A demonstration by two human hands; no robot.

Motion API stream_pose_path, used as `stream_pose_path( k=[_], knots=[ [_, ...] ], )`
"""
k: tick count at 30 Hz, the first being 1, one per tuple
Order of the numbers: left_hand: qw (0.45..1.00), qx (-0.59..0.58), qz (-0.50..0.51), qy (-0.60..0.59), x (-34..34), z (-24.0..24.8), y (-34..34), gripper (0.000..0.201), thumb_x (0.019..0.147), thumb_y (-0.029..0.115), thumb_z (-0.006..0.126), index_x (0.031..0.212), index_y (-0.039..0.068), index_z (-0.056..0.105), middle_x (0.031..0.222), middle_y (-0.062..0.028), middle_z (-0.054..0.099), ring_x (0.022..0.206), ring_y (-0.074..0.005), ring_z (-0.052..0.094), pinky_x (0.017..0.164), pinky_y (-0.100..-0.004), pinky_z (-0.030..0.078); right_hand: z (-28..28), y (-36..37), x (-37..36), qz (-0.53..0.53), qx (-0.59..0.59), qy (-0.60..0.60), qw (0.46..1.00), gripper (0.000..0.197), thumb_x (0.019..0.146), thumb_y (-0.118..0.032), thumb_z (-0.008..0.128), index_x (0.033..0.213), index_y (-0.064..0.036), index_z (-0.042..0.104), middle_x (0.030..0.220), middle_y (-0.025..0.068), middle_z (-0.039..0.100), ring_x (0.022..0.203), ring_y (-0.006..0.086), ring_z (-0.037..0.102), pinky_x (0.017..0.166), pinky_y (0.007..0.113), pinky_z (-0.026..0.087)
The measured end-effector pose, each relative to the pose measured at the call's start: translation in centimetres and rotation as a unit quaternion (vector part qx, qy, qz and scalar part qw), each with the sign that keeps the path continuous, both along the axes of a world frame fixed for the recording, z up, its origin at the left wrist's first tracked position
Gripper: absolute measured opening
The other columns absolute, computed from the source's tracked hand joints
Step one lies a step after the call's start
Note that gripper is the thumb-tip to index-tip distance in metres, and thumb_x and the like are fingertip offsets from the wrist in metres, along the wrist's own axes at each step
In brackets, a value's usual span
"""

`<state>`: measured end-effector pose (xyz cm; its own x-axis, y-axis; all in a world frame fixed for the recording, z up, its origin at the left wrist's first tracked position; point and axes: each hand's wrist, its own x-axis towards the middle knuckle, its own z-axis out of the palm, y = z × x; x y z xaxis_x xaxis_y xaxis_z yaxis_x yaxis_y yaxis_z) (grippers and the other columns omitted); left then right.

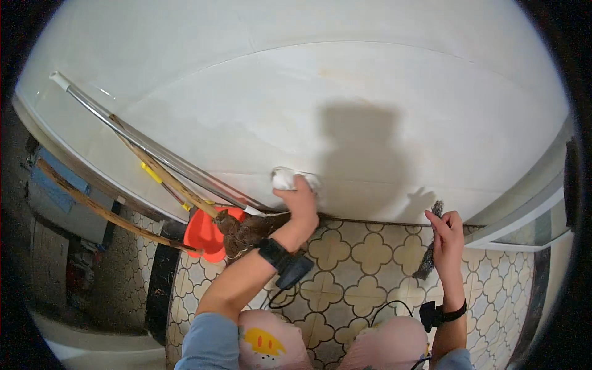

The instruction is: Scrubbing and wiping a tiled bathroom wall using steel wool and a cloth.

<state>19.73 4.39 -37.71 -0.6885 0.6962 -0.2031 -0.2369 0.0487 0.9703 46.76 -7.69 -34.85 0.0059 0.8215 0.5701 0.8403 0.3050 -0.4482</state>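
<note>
My left hand (300, 202) is closed round a crumpled white cloth or tissue (283, 179) and presses it to the low part of the white wall (246, 129). Off to the right, my right hand (450, 237) grips a long, dark grey, rough-textured strip (424, 266), held upright in front of the wall's base. One end pokes out above my fingers and the other hangs below. Whether the strip is a brush or a scouring pad I cannot tell.
Left of my left hand, a broom (240, 237) with a wooden handle, a metal pole (142, 143) and a red dustpan (205, 234) lean at the wall. A white-framed glass panel (524, 231) stands at the right. Patterned tiles (333, 265) cover the floor.
</note>
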Motion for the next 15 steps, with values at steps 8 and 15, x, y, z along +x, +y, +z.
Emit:
stream_pose_path(
  k=[8,15],
  knots=[
    [0.951,0.050,-0.261,0.161,6.7,0.6,-2.7,0.057,0.088,0.012,0.059,0.128,-0.001,0.020,0.109,-0.0170,0.052,0.099,-0.0230,0.051,0.084,-0.0336,0.045,-0.7,-0.1,-0.3,0.012,-0.012,0.041,0.999,0.037,0.072,0.007,0.058,0.103,-0.0105,0.067,0.077,0.0090,0.042,0.071,0.0258,0.045,0.062,0.033,0.040],
    [0.950,0.202,-0.147,0.189,-3.2,0.9,-1.0,0.046,0.086,0.009,0.061,0.120,-0.003,0.032,0.103,-0.0142,0.054,0.092,-0.0205,0.055,0.082,-0.0329,0.045,-1.5,-1.5,2.0,-0.023,0.008,0.041,0.999,0.038,0.073,0.009,0.056,0.103,-0.0105,0.067,0.076,0.0089,0.041,0.072,0.0249,0.045,0.063,0.032,0.039]
  ],
)
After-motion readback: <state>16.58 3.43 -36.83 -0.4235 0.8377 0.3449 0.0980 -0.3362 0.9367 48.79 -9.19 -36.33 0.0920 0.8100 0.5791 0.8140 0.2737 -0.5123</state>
